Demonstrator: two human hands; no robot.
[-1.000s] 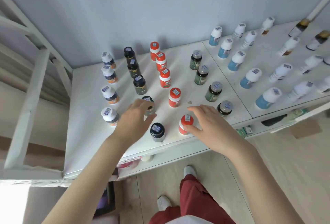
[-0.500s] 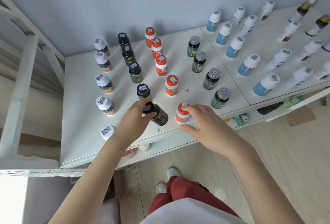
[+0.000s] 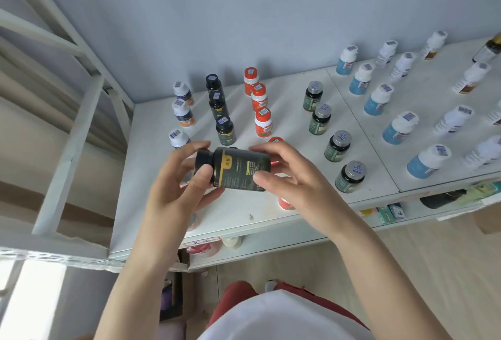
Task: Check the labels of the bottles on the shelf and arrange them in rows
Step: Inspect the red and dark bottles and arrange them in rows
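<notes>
Right now both hands hold the black bottle [image 3: 238, 169] sideways above the front of the shelf [image 3: 151, 204]. The left hand [image 3: 173, 188] grips the cap end and the right hand [image 3: 292, 182] grips the bottom. If fingers slip, it could drop and knock over the red bottle [image 3: 284, 203] just below.

Black bottle [image 3: 238, 168], yellow-banded label

We look from one wide-angle head camera, forward and steeply down, close above the flat white shelf [image 3: 287, 123]
</notes>
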